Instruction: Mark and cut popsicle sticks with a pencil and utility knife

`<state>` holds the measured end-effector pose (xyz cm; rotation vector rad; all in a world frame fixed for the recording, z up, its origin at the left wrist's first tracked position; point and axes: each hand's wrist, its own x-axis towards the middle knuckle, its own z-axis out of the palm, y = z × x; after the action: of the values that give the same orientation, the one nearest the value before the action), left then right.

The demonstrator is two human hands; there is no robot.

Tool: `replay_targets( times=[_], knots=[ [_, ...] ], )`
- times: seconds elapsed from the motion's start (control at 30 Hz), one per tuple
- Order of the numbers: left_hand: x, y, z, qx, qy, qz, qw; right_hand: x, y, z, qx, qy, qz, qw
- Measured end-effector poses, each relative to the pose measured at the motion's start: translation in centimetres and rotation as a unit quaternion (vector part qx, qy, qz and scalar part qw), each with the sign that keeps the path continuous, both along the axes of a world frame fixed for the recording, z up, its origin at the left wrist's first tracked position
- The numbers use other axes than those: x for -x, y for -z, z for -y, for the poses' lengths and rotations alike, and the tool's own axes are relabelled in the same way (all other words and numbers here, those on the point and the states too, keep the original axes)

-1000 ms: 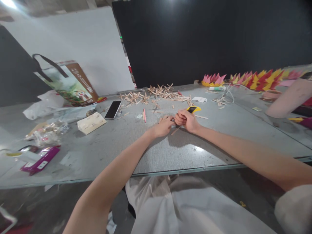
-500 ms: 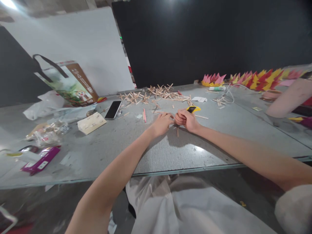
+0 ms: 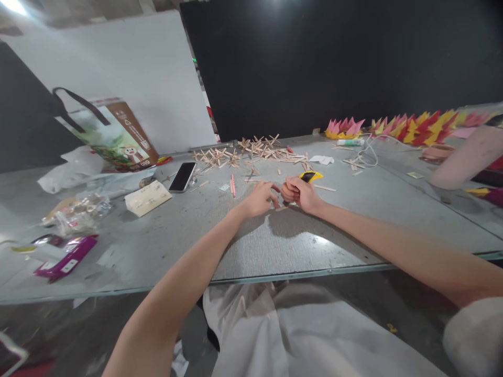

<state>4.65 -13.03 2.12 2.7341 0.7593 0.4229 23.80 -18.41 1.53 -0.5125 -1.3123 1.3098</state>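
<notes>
In the head view, the right hand (image 3: 301,192) is clenched round a yellow cutter (image 3: 310,176) near the middle of the table (image 3: 275,246). The left hand (image 3: 260,199), fingers loosely curled, touches a wooden stick (image 3: 281,207) lying just beside the right. A phone (image 3: 183,176) lies toward the far left edge.
</notes>
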Motion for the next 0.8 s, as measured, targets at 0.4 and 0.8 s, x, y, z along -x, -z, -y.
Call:
replay_targets(
  times=[0.4, 0.8],
  knots=[
    [-1.3, 0.6, 1.0, 0.016, -0.02, 0.04, 0.999, 0.0, -0.1, 0.0, -0.008, 0.007, 0.003, 1.0],
    [-1.5, 1.6, -0.2, -0.033, -0.045, -0.006, 0.998, 0.1, -0.4, 0.2, -0.012, 0.007, 0.001, 1.0]
  ],
)
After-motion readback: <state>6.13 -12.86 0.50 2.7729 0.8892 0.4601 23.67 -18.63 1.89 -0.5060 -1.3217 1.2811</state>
